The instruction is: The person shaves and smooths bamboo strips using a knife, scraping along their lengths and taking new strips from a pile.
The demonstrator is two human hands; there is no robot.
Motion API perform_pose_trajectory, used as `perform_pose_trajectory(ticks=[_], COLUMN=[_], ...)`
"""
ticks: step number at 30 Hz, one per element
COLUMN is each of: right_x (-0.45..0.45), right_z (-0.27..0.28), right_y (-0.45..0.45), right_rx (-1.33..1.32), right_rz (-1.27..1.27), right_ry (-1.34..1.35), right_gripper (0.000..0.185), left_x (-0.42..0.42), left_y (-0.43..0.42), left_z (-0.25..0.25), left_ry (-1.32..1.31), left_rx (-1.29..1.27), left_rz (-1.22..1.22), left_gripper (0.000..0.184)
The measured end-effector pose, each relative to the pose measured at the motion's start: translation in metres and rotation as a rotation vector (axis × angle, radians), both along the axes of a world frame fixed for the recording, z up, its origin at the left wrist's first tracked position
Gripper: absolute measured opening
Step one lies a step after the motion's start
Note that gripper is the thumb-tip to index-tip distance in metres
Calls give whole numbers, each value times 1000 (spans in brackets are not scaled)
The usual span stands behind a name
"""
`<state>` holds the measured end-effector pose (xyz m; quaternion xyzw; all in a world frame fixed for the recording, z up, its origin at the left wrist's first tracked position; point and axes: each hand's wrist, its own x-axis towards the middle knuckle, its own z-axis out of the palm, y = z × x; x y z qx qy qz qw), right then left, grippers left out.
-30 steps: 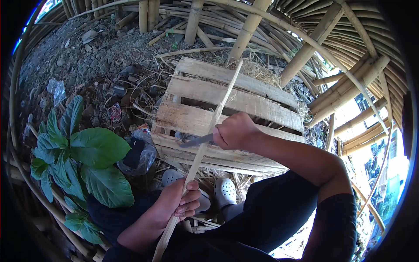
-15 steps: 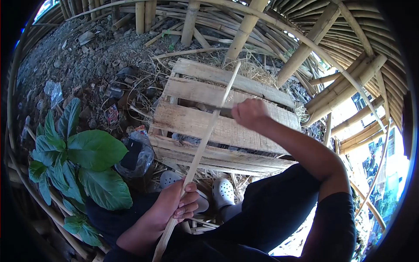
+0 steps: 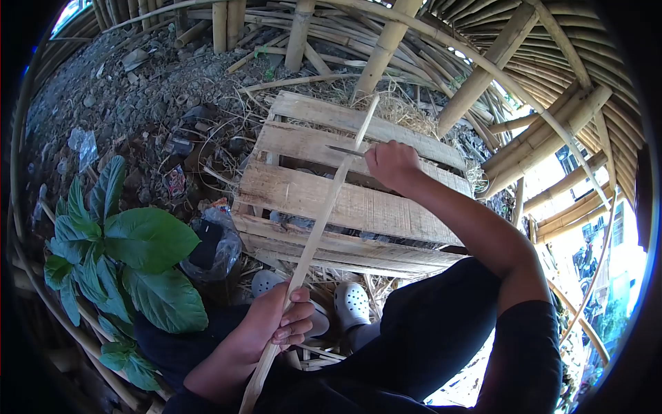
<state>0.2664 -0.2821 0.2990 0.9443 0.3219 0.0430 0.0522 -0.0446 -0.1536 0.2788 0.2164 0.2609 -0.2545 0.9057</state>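
Observation:
A long pale strip of bamboo (image 3: 314, 245) slants from my lap up across a slatted wooden crate (image 3: 276, 186). My left hand (image 3: 279, 319) is wrapped round its lower part, in front of my knees. Above the crate, my right hand (image 3: 394, 165) is closed round the handle of a knife (image 3: 343, 150); the handle itself is hidden by the fingers. The thin blade points left and crosses the strip near its far end. Whether the edge bites into the strip I cannot tell. The strip's far tip tapers above the crate's back slats.
A broad-leaved green plant (image 3: 148, 238) grows at my left, beside a clear plastic bag (image 3: 227, 252). White clogs (image 3: 353, 303) are on my feet. Bamboo poles (image 3: 386, 48) stand behind the crate, and a slanted bamboo structure (image 3: 545, 145) rises at the right.
The knife in my right hand has moved up along the strip, away from me, toward its far tip. My left hand keeps its hold and has hardly moved.

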Motion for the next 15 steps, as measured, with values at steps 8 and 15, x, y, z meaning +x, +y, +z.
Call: perform_pose_trajectory(ticks=[8,15], right_x=[14,49], right_z=[-1,-9], right_y=[11,6], right_rx=[-18,-15], right_rz=[42,-15], right_ry=[-48,-144], right_gripper=[45,47], left_x=[-3,-7], left_y=[3,5], left_z=[-4,-2], left_ry=[-8,-27], left_rx=[-10,11], left_rz=[-30,-34], left_gripper=[30,29])
